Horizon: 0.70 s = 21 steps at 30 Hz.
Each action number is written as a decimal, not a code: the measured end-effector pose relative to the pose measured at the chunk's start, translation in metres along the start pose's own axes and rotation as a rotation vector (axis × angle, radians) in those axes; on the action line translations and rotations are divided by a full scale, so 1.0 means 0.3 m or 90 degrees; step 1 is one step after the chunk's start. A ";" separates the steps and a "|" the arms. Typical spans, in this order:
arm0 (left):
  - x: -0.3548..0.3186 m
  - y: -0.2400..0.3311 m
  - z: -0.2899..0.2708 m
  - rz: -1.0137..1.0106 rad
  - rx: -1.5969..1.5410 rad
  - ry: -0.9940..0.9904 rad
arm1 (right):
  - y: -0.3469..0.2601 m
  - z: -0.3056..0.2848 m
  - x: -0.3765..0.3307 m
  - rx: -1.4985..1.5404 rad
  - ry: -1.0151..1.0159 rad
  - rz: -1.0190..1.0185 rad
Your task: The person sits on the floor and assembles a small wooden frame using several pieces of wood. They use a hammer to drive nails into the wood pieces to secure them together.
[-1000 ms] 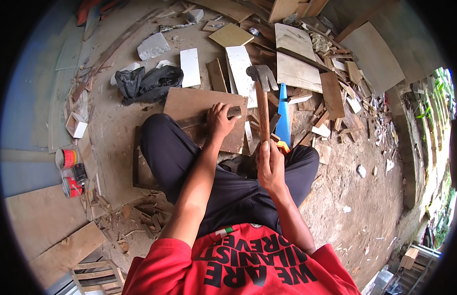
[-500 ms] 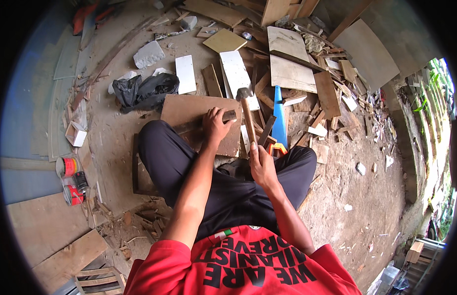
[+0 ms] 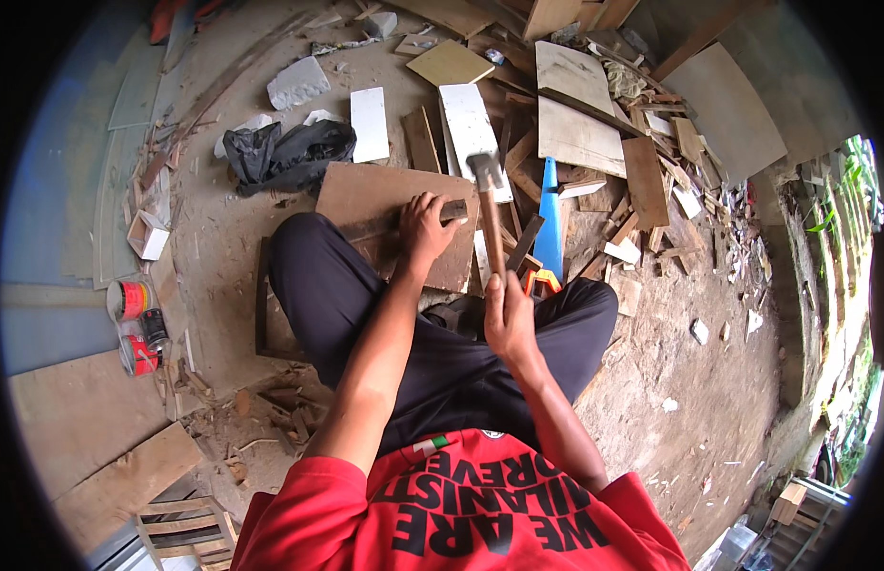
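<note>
My left hand (image 3: 427,231) is closed round a dark wooden strip (image 3: 452,210), which lies across a flat brown board (image 3: 351,188) in front of my crossed legs. The fingers and thumb grip near the strip's right end; part of the strip is hidden under the palm. In my right hand (image 3: 510,319) is a hammer (image 3: 491,214), held by the lower end of its wooden handle. Its metal head points away from me, over the board's right edge and in front of a white panel (image 3: 469,112).
Right of the hammer lies a handsaw (image 3: 549,224) with a blue blade and orange handle. A black plastic bag (image 3: 288,155) sits beyond the board at left. Wood offcuts (image 3: 642,205) cover the floor at right. Several tins (image 3: 131,301) stand far left.
The view has shifted slightly, so the surroundings sit a little further right. The hammer's head has turned a little in my right hand. My left hand keeps its grip on the wooden strip.
</note>
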<state>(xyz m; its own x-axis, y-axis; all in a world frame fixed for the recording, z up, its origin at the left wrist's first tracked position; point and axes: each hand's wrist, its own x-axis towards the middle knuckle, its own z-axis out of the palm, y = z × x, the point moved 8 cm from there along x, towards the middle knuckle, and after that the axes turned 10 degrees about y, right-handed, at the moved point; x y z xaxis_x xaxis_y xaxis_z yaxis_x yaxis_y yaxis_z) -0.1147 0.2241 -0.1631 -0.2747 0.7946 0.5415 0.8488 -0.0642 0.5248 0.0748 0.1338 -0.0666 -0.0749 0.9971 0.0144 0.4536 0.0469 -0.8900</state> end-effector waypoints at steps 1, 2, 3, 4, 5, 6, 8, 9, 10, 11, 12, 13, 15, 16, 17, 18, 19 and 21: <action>0.005 0.000 0.011 0.000 0.000 -0.006 | 0.110 0.037 -0.007 -0.049 -0.005 0.032; 0.005 -0.001 0.011 0.000 -0.001 -0.005 | 0.149 0.060 -0.008 -0.096 -0.014 0.065; 0.006 0.000 0.013 0.001 -0.002 -0.003 | 0.171 0.050 -0.014 -0.068 0.002 0.075; 0.006 -0.007 0.014 0.001 -0.001 -0.003 | 0.147 0.044 -0.004 -0.066 -0.010 0.086; 0.000 -0.012 0.012 -0.001 0.008 -0.001 | 0.127 0.034 -0.008 -0.064 -0.022 0.105; 0.004 -0.019 0.013 -0.003 0.016 0.001 | 0.112 0.029 -0.010 -0.062 -0.034 0.124; 0.015 -0.016 0.022 -0.001 0.014 0.008 | 0.076 0.021 0.007 -0.041 -0.035 0.113; 0.006 -0.021 0.013 -0.003 0.010 0.010 | 0.062 0.026 0.003 -0.035 -0.033 0.107; 0.003 -0.023 0.009 -0.006 0.005 0.014 | 0.049 0.026 0.003 -0.032 -0.031 0.099; 0.002 -0.025 0.015 -0.010 0.001 0.000 | 0.067 0.033 0.000 -0.044 -0.027 0.089; 0.002 -0.018 0.020 -0.002 0.002 0.002 | 0.092 0.040 -0.004 -0.054 -0.023 0.090; 0.005 -0.010 0.019 0.004 0.003 0.005 | 0.143 0.058 -0.009 -0.064 -0.020 0.094; 0.016 -0.006 0.023 0.008 0.005 0.006 | 0.172 0.072 -0.023 -0.062 -0.021 0.097; 0.017 -0.014 0.024 0.003 0.009 0.003 | 0.146 0.072 -0.014 -0.047 -0.025 0.100; 0.002 -0.017 0.027 -0.005 0.011 -0.007 | 0.100 0.060 -0.007 -0.034 -0.028 0.109; -0.024 -0.016 0.021 -0.008 0.011 -0.009 | 0.054 0.048 -0.015 -0.019 -0.032 0.126; -0.023 -0.012 0.011 -0.009 0.011 -0.005 | -0.021 0.026 -0.009 0.016 -0.015 0.100; 0.001 -0.012 0.007 -0.005 0.005 0.001 | -0.082 0.001 0.004 0.075 0.028 -0.002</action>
<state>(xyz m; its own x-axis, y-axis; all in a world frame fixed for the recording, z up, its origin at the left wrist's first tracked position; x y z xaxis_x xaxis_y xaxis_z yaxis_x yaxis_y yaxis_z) -0.1168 0.2258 -0.1663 -0.2824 0.7940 0.5383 0.8503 -0.0527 0.5237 0.0633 0.1337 -0.0448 -0.0358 0.9988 0.0346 0.3457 0.0449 -0.9373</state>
